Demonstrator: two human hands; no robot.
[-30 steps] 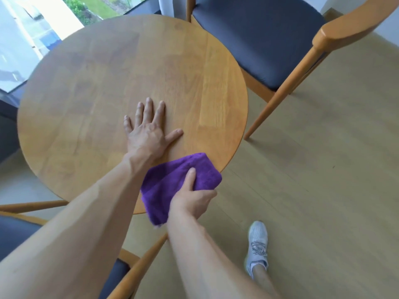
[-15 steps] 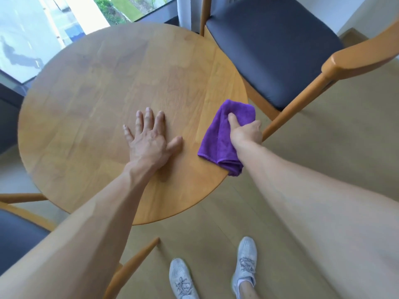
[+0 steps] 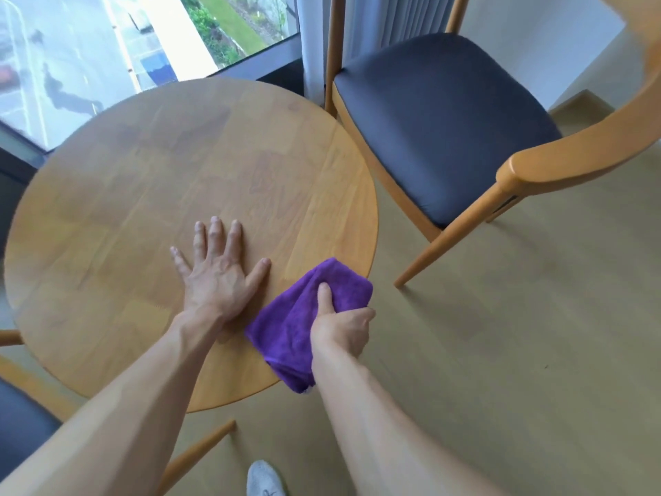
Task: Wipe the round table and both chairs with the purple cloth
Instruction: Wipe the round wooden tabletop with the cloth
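The round wooden table [image 3: 143, 195] fills the left middle of the head view. My left hand [image 3: 214, 277] lies flat on its top with the fingers spread. My right hand [image 3: 339, 327] grips the purple cloth [image 3: 286, 331] at the table's near right edge, thumb on top of the cloth and fingers curled under the rim side. Part of the cloth hangs over the edge. One chair [image 3: 440, 119] with a dark seat and wooden frame stands at the upper right. A second chair [image 3: 21, 434] shows only its seat corner and a leg at the lower left.
A large window [image 3: 89, 59] runs along the far side behind the table, with a curtain [image 3: 386, 19] beside it. Pale wood floor [image 3: 500, 352] spreads to the right. My shoe [image 3: 264, 481] stands on the floor below the table edge.
My right hand has slid the cloth back along the table's right rim, from near the far chair toward me. My left hand has stayed flat on the table.
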